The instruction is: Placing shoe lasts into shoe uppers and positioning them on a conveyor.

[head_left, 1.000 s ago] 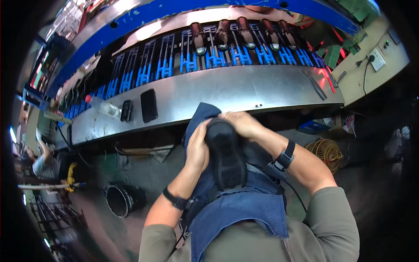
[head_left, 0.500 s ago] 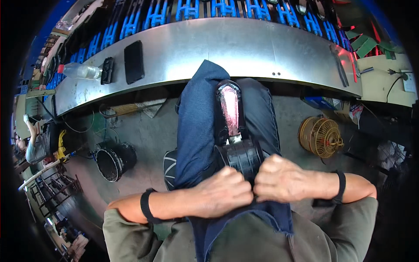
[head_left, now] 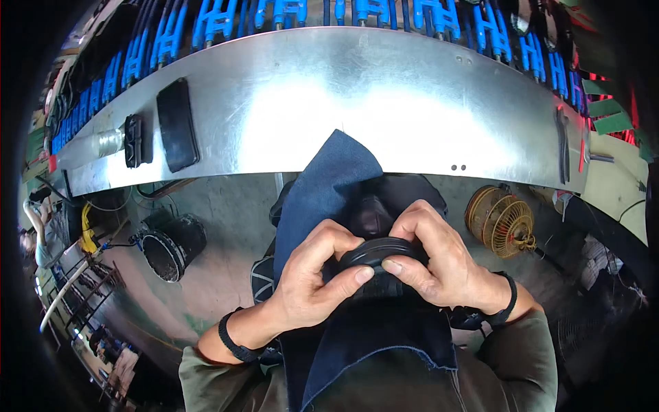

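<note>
Both hands pinch a black shoe sole [head_left: 381, 253] above my lap, bent so that its rounded, glossy edge shows between them. My left hand [head_left: 316, 275] grips it from the left, thumb on the near side and fingers curled over the far side. On the right, my right hand [head_left: 443, 264] holds it the same way, with the two thumbtips close together. Just beyond, a dark shoe [head_left: 367, 214] rests on my lap, its outline mostly lost in shadow. A blue cloth [head_left: 329, 175] covers my left thigh, its corner reaching over the bench edge.
A metal bench [head_left: 288, 103] curves across ahead, bearing a black phone [head_left: 177, 125], a dark case-like object [head_left: 134, 141] and a clear bottle [head_left: 106, 144]. Behind it stand several blue frames [head_left: 220, 20]. A black bucket [head_left: 175, 247] and a yellow wire-caged fan [head_left: 504, 223] stand on the floor.
My hands went from fists low at the sole to a thumb-and-finger grip on its edge. The shoe's pinkish underside is now out of sight. The view shifted toward the bench.
</note>
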Available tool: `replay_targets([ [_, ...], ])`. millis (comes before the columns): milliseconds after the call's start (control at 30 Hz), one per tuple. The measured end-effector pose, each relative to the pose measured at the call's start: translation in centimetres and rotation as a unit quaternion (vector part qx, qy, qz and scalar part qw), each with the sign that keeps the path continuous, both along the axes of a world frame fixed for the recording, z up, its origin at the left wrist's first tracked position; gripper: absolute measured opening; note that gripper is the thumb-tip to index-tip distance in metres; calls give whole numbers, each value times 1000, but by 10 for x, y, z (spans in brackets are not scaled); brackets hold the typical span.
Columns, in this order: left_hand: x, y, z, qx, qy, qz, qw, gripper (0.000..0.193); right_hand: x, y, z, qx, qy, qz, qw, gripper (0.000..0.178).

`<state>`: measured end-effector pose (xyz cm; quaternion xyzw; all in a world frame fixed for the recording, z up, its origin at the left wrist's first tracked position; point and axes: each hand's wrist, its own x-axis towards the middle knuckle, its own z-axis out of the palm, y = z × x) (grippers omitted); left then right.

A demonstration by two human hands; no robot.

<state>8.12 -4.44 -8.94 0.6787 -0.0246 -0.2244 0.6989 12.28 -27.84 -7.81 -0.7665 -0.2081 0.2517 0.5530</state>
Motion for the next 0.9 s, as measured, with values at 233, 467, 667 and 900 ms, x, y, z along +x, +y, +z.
replay_targets([
  [233, 23, 2, -6, 178, -190, -84, 962, 33, 1, 4, -13, -90, -32, -32, 995, 44],
  [467, 8, 2, 11, 79, -177, -67, 979, 29, -21, -6, -11, 225, 319, -151, 908, 48],
  [667, -54, -6, 46, -47, -265, -39, 962, 92, -87, -3, 47, 249, 18, 39, 968, 47],
  [900, -84, -23, 58, -65, -211, -73, 973, 63, -131, 23, 49, 256, -79, -119, 956, 30],
])
